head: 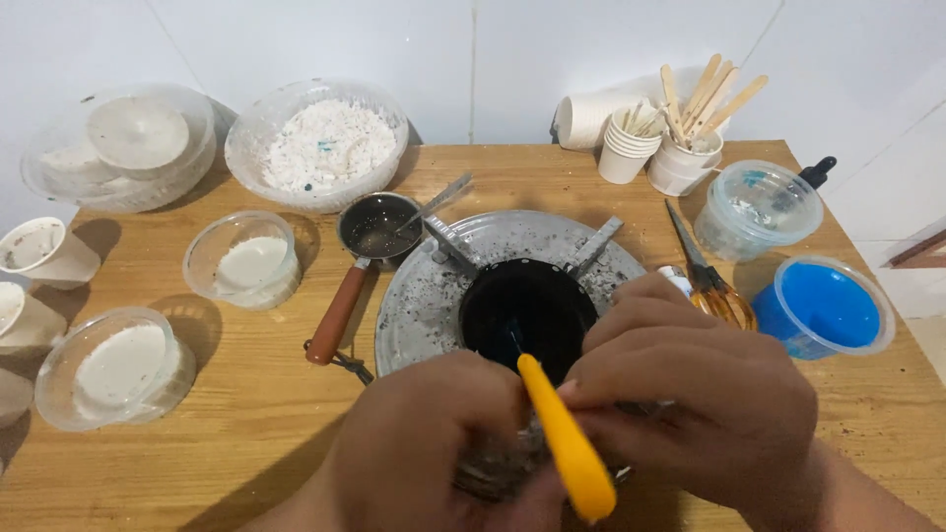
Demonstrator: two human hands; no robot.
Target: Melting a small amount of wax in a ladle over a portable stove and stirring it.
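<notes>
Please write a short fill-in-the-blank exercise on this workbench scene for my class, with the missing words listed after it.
1. The tool held in the right hand has a ____ handle.
2. The small pan beside the round metal stand has a ____ handle.
3. The tub at the table's right edge holds ____ material.
4. The wooden sticks stand in a white ____.

Missing words: yellow; brown; blue; cup

Both hands meet low and centre: left hand [434, 443] curled, knuckles up; right hand [690, 394] arched over, fingers pinched closed.
</notes>
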